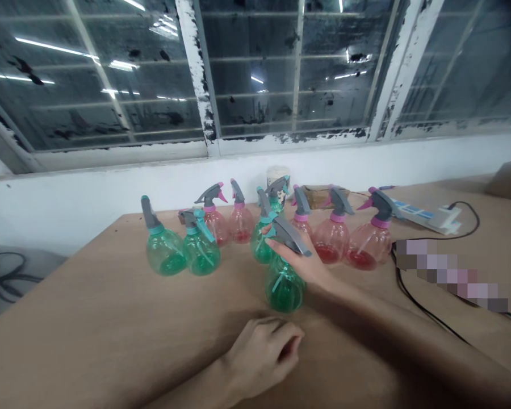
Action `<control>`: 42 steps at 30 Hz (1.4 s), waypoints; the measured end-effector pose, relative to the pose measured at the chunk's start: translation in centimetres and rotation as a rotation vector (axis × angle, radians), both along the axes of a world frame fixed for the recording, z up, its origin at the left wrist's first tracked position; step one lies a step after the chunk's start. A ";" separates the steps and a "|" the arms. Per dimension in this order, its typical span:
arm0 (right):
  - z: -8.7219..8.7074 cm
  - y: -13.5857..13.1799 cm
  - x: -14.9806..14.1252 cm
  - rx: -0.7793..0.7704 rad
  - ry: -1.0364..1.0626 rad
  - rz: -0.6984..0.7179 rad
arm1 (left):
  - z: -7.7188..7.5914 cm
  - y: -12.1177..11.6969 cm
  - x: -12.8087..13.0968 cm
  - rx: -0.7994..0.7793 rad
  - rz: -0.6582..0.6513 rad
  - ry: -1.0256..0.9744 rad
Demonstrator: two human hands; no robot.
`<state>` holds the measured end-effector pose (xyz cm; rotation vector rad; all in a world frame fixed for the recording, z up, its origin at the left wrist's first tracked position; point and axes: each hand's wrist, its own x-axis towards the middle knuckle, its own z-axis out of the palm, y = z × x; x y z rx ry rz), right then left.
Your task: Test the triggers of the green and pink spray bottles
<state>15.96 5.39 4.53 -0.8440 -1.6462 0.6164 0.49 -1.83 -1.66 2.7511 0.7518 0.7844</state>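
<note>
My right hand (300, 258) is closed around the neck of a green spray bottle (284, 291) with a grey and teal trigger head. This bottle stands nearest to me, upright or nearly so. My left hand (266, 349) rests on the table in front of it, fingers curled in with nothing visible in them. Just behind the held bottle is another green spray bottle (260, 247), partly covered. Two more green ones, a left bottle (164, 253) and its neighbour (201, 254), stand at the left. Several pink spray bottles (331, 238) with red liquid stand behind and to the right.
The brown tabletop (123, 329) meets a white wall under barred windows. A white tub (277, 171) and a brown packet (326, 196) sit at the back. On the right lie a white power strip (434, 216), a black cable (426, 312) and a box (509, 179).
</note>
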 end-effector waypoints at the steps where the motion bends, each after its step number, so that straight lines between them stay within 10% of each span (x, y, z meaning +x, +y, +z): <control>1: 0.1 0.0 0.0 -0.003 -0.009 -0.009 | 0.0 0.0 0.0 -0.002 -0.003 0.002; 42: 0.0 -0.4 0.0 -0.028 0.034 0.014 | 0.4 -0.3 0.1 0.003 -0.148 0.192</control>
